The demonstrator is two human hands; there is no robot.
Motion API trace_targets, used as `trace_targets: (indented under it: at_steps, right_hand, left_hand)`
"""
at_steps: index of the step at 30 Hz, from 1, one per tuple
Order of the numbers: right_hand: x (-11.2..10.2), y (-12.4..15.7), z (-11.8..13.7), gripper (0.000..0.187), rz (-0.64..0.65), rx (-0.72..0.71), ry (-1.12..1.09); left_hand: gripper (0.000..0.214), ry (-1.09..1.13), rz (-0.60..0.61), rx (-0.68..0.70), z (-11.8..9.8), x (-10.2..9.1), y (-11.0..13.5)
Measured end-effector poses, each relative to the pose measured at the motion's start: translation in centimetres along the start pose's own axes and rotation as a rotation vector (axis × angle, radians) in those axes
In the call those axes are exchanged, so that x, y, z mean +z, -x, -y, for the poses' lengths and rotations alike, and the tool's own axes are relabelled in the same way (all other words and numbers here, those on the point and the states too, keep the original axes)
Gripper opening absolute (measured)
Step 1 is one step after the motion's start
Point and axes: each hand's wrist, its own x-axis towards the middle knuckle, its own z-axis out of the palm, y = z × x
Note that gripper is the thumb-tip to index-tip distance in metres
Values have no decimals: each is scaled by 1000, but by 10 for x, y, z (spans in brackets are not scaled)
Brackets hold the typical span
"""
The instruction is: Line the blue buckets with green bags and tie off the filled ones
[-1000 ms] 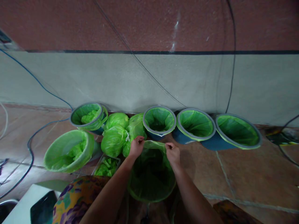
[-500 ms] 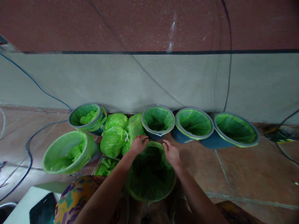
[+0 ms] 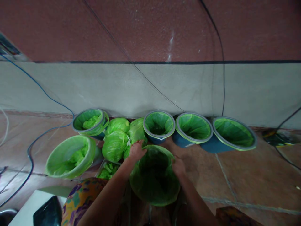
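A bin lined with a green plastic bag [image 3: 154, 179] stands on the floor right in front of me. My left hand [image 3: 136, 150] grips the bag's edge at the far left of the bin's rim, fingers curled over it. On the right side of the rim rests my right hand [image 3: 178, 166], fingers folded down over the bag's edge. The liner is stretched over the whole rim. Tied green bags [image 3: 117, 138] lie just left of my left hand.
Three blue bins with green liners [image 3: 159, 124] [image 3: 194, 128] [image 3: 232, 133] stand in a row along the wall. At the left are two more lined bins [image 3: 90, 121] [image 3: 69, 155]. A blue cable [image 3: 29, 150] runs over the floor. A small tray of green bags [image 3: 107, 169] lies near my knee.
Both hands have moved apart and down, pulling the lifted bag edge over the bin's rim. The bag now sits flat round the rim.
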Motion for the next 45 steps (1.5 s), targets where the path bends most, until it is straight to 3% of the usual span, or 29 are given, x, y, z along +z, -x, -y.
trace_targets:
  at_steps: [4,7,9,11,14,18,21,24,28,33,37,40,45]
  right_hand:
    - [4,47,-20,36,35,212,127]
    - [-4,64,-19,48,-12,214,146]
    - [-16,58,-9,58,-124,145,175]
    - [-30,40,5,55,-221,21,160]
    - [-38,5,25,46,-166,-169,71]
    - [-25,-22,33,24,-61,-188,-36]
    - [-16,-24,24,18,-54,-213,-139]
    - [-15,-21,14,19,-43,-266,-199]
    - [-19,-20,13,22,-18,-264,-68]
    - [-24,-19,18,24,-16,-332,-10]
    - [-28,-21,21,24,-84,-292,-179]
    - [-27,-28,28,29,-75,-278,-152]
    - [-17,-38,38,21,-3,-203,-76]
  left_hand:
    - [55,134,-56,-120,4,-4,5]
    - [47,157,-65,-109,-1,3,4]
    - [43,149,-65,-42,-7,9,4]
    - [40,127,-65,43,-15,15,4]
    - [31,86,-57,129,-23,23,5]
    - [16,80,-44,101,-24,30,5]
    - [19,155,-70,120,-17,32,6]
    - [25,207,-43,252,-8,32,8]
    - [33,80,40,328,-3,27,11]
    - [39,-40,49,231,-11,22,16]
    - [30,88,-25,216,-20,22,15]
    - [29,163,-77,231,-28,26,8]
    - [21,280,-39,56,-34,36,-6]
